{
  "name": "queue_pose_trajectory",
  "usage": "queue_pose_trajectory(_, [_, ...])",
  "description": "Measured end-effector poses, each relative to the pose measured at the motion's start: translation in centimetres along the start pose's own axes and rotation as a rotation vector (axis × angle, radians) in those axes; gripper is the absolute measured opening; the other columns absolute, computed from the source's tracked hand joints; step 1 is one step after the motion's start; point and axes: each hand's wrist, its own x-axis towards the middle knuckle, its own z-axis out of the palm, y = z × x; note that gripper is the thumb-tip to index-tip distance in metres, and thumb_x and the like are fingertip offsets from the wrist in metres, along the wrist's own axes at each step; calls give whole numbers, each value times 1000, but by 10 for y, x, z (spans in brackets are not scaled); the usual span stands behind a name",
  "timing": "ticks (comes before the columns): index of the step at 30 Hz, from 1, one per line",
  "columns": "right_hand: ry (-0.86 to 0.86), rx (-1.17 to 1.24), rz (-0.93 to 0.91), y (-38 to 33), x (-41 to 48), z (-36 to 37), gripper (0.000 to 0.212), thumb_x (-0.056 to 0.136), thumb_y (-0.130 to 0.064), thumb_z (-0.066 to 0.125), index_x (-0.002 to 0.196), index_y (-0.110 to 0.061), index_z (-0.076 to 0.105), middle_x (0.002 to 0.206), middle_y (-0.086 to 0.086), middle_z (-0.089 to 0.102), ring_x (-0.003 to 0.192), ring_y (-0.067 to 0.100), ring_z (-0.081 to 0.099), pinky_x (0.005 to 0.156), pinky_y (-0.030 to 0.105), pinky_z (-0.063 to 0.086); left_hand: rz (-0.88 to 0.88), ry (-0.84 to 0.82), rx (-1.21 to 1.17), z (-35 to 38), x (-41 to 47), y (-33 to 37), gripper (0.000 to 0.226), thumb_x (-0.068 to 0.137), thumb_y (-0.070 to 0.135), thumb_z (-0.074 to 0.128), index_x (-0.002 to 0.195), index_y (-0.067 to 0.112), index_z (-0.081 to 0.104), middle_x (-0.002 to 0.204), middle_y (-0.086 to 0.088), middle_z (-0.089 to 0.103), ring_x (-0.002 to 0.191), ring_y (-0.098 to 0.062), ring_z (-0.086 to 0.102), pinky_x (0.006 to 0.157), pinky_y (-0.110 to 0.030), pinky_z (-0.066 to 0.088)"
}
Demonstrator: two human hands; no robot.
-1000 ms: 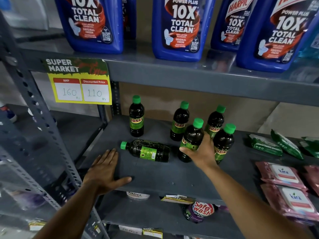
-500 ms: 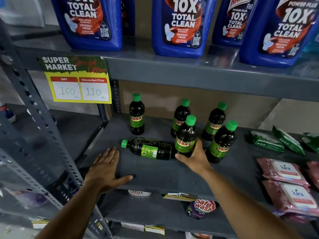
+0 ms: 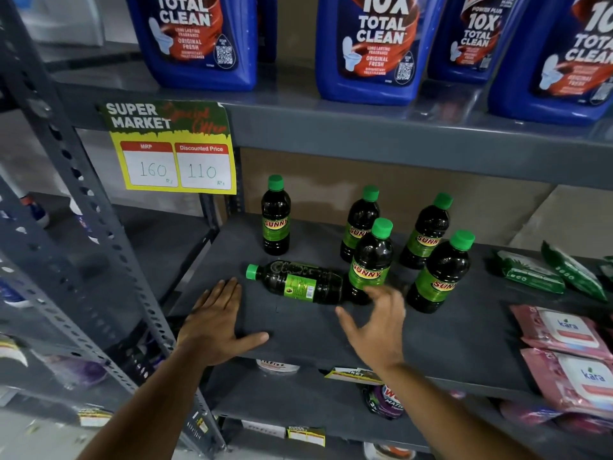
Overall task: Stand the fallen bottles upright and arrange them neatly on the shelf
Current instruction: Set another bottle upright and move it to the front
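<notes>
One dark bottle with a green cap lies on its side (image 3: 297, 283) on the grey middle shelf (image 3: 311, 330), cap pointing left. Several matching "Sunny" bottles stand upright: one alone at the back left (image 3: 276, 216), one in front (image 3: 371, 260) touching the fallen bottle's base, two behind it (image 3: 360, 218) (image 3: 426, 232), and one at the right (image 3: 439, 273). My left hand (image 3: 217, 322) rests flat on the shelf's front edge, left of the fallen bottle. My right hand (image 3: 376, 328) hovers open just in front of the front upright bottle, holding nothing.
Big blue toilet-cleaner jugs (image 3: 368, 48) fill the shelf above. A yellow price tag (image 3: 172, 151) hangs from that shelf's edge. Green packs (image 3: 530, 272) and pink wipe packs (image 3: 564, 333) lie at the right. A perforated steel upright (image 3: 83, 207) stands at the left.
My right hand stood the front bottle upright, let go of it and drew back toward me. The left hand stayed flat on the shelf edge.
</notes>
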Motion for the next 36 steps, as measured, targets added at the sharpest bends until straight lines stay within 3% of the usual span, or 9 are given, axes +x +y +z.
queue_pose_trajectory(5, [-415, -134, -374, -47, 22, 18, 66, 75, -29, 75, 133, -9, 51, 133, 15, 52, 125, 28, 46, 105, 43, 41, -6, -31, 3, -5, -1, 2, 137, 53, 103, 1, 155, 12, -8, 166, -4, -8, 151, -18, -10, 125, -41, 0])
queue_pose_trajectory(8, [-686, -368, -328, -71, 50, 38, 87, 79, -25, 70, 151, -12, 24, 154, 16, 31, 142, 34, 28, 119, 44, 18, 6, -31, -30, -8, -3, 3, 138, 52, 103, 1, 155, 12, -8, 165, -5, -9, 151, -18, -11, 125, -42, 1])
queue_pose_trajectory(12, [-881, -591, -233, -84, 74, 59, 98, 80, -25, 74, 154, -13, 12, 153, 21, 28, 142, 38, 27, 116, 49, 23, 13, -11, -36, -9, -5, 4, 137, 55, 103, 4, 155, 11, -4, 165, -5, -7, 151, -19, -10, 125, -42, 1])
queue_pose_trajectory(15, [-869, -581, -172, -83, 77, 67, 89, 81, -26, 74, 152, -15, 21, 146, 16, 40, 134, 37, 38, 109, 48, 32, 15, -10, -47, -8, -4, 3, 135, 57, 102, 8, 155, 10, -4, 165, -6, -7, 151, -19, -10, 125, -42, 1])
queue_pose_trajectory(18, [-759, -437, -140, -80, 73, 72, 89, 82, -32, 72, 152, -17, 20, 146, 13, 39, 133, 35, 38, 109, 45, 28, 25, 3, -55, -7, -3, 2, 133, 60, 101, 12, 155, 9, -3, 166, -7, -6, 151, -20, -10, 125, -42, 0])
queue_pose_trajectory(24, [-547, 302, 127, -92, 65, 80, 97, 80, -23, 76, 154, -26, 13, 133, -8, 27, 124, 3, 26, 112, 26, 19, 38, 18, -79, -3, -1, -1, 136, 57, 102, 10, 156, 10, -3, 166, -6, -7, 151, -20, -11, 124, -42, -1])
queue_pose_trajectory(28, [-428, 502, 186, -92, 60, 85, 82, 75, -12, 81, 142, -17, 35, 135, 7, 48, 127, 15, 47, 108, 37, 38, 33, 16, -92, 0, -1, -2, 137, 56, 104, 11, 155, 10, -5, 165, -6, -9, 151, -19, -12, 124, -42, -3])
queue_pose_trajectory(32, [-638, 531, 259, -78, 63, 81, 93, 72, -6, 77, 134, -51, 25, 120, -13, 59, 106, -8, 59, 79, 10, 47, 34, 22, -94, 1, -1, -2, 136, 57, 103, 12, 155, 11, -5, 165, -6, -7, 151, -20, -10, 124, -42, -3])
queue_pose_trajectory(36, [-576, 356, 281, -72, 66, 83, 89, 64, -21, 85, 137, -28, 36, 120, -8, 57, 114, 12, 56, 88, 19, 45, 36, 39, -101, 3, 2, -4, 137, 56, 104, 12, 155, 12, -4, 166, -5, -7, 151, -19, -11, 124, -42, -4])
